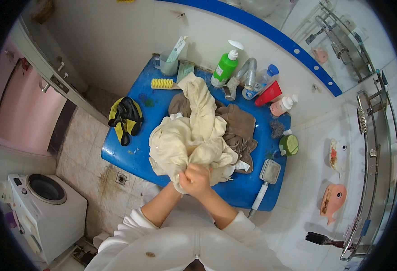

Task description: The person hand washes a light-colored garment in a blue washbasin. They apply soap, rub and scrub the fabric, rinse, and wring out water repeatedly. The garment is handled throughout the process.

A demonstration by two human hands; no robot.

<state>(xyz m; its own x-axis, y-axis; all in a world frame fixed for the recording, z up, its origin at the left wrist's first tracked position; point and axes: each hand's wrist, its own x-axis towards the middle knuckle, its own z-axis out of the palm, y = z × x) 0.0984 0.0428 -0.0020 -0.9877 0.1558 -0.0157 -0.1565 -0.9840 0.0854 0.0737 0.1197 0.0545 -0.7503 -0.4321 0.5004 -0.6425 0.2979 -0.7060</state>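
Observation:
A bunched cream-coloured garment (171, 139) lies over the basin in a blue washstand (115, 147), one twisted part of it reaching up towards the tap. My right hand (196, 179) is closed on its near edge. My left hand (178, 184) is mostly covered by the cloth and by the right hand, so its fingers do not show. Brown cloth (237, 123) lies under and to the right of the cream garment. A yellow-bristled scrubbing brush (163, 84) rests behind it, its handle end touching the cloth.
Along the back stand a cup (168, 64), a green pump bottle (224, 69), a metal tap (246, 76), a red tube (268, 93) and a pink bottle (281, 105). A shower head (270, 171) lies at right, black-and-yellow gloves (125, 118) at left. A washing machine (56, 210) stands lower left.

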